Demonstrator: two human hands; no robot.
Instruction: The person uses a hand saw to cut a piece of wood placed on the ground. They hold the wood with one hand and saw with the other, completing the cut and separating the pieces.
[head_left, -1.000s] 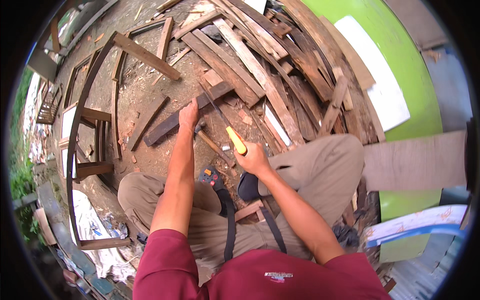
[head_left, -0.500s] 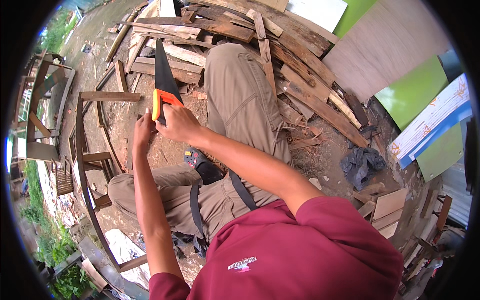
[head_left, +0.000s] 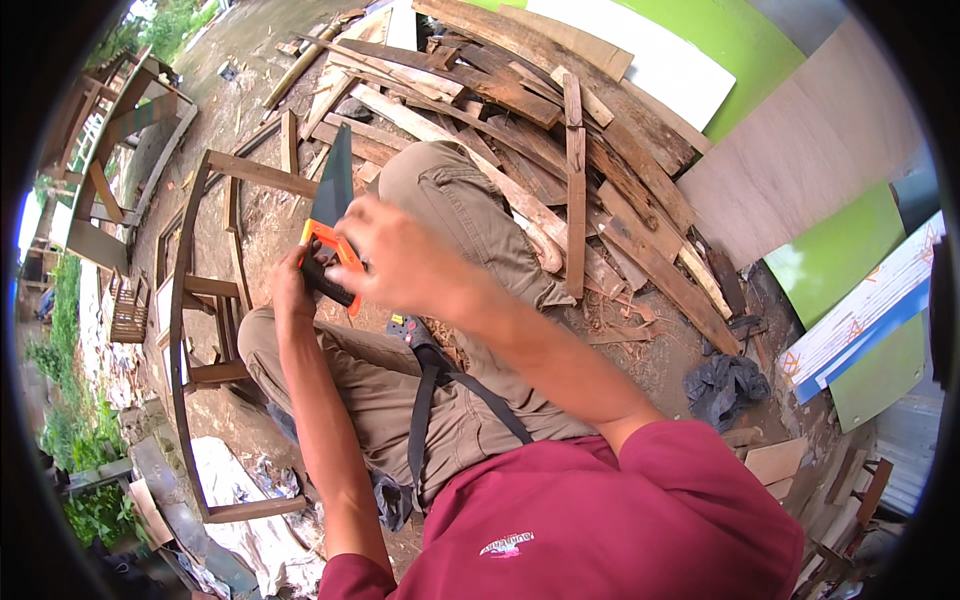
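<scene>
A handsaw with a dark blade and an orange and black handle stands in front of me, its blade pointing away. My left hand is closed on the left side of the handle. Beside the handle on the right is my right hand, smeared by motion. Its fingers overlap the handle's edge, and whether they touch it I cannot tell. Under my arms are my bent legs in brown trousers.
A wooden frame stands at my left. Beyond my knee lies a pile of old planks. Large panels, one of them pale wood, lean at the right. A crumpled dark plastic bag lies on the ground near them.
My right hand has moved off its grip on the saw handle, to the right. My left hand has taken hold of the handle, and the saw has turned. The view has shifted slightly.
</scene>
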